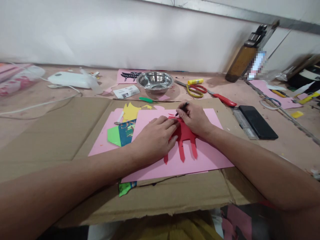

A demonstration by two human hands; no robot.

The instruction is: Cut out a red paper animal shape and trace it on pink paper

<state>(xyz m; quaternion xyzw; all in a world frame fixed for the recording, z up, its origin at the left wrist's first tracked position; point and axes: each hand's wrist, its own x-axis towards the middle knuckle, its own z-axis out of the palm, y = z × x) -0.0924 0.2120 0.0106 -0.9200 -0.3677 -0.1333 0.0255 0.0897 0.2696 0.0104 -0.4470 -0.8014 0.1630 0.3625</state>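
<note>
A red paper cutout [185, 134] with several pointed legs lies on a pink sheet of paper [212, 156]. My left hand [158, 138] rests flat across the cutout's left part, fingers stretched out and pressing it down. In my right hand [193, 117] is a dark pen [185, 106], its tip near the cutout's upper edge. My left fingers hide part of the cutout. Under and beside the sheet are yellow paper scraps [131, 111], a bright green piece [113, 135] and a blue printed piece [126, 133].
Brown cardboard [175, 196] covers the work surface. Behind stand a steel bowl [155, 82], scissors [195, 90], a yellow glue stick [195, 81] and a green-handled tool [146, 99]. To the right lie a red cutter [225, 99], a clear ruler [246, 125] and a black phone [258, 122].
</note>
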